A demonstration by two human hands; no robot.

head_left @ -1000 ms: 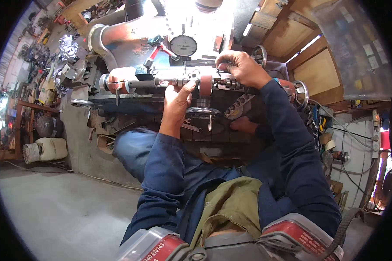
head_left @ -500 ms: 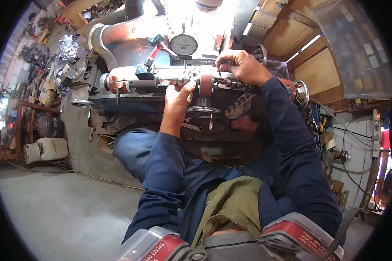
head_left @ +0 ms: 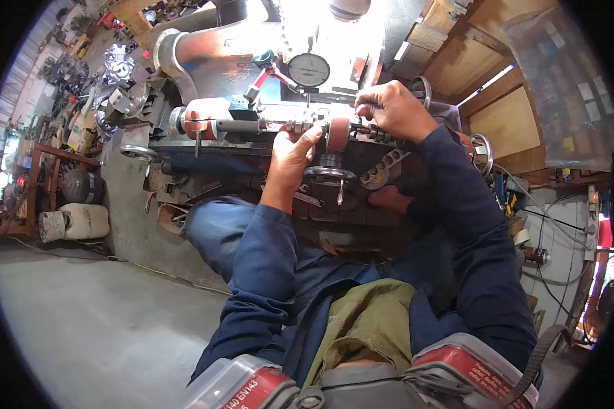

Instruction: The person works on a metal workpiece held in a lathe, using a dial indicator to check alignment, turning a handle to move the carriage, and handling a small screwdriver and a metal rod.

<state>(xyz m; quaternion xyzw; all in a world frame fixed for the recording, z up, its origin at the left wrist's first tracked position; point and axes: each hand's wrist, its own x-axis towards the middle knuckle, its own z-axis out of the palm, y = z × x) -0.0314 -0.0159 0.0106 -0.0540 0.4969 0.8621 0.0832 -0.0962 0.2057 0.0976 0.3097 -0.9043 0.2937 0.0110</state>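
Here, a long steel shaft with a reddish collar (head_left: 338, 133), lying level across the dark machine bed (head_left: 252, 160), gripped at both sides of that collar. Left hand (head_left: 290, 153) cupped from below, thumb and fingertips closed on the shaft just left of the collar. Right hand (head_left: 392, 109) wrapped over the top of the shaft's right end, fingers curled shut around it.

Compared with a second ago, almost nothing moved: same holds, same shaft position, perhaps a slight shift of the right hand's fingers. Reads as a slow, careful check or small rotation rather than a lift or a reposition.

Straight above the grips, a round white dial gauge (head_left: 308, 69) on a red-jointed arm (head_left: 269, 73), its stem pointing down at the shaft; very little clearance there. Directly below the left hand, a dark handwheel with a hanging crank (head_left: 329, 176), close under the wrist. Left of the grips, a pinkish-red cylindrical support (head_left: 205, 117) carrying the shaft's far end. Right of the right hand, wooden shelving (head_left: 498, 82) and a second metal wheel (head_left: 483, 151), near the sleeve. Open room mainly toward the body and down toward the grey concrete floor (head_left: 95, 320).
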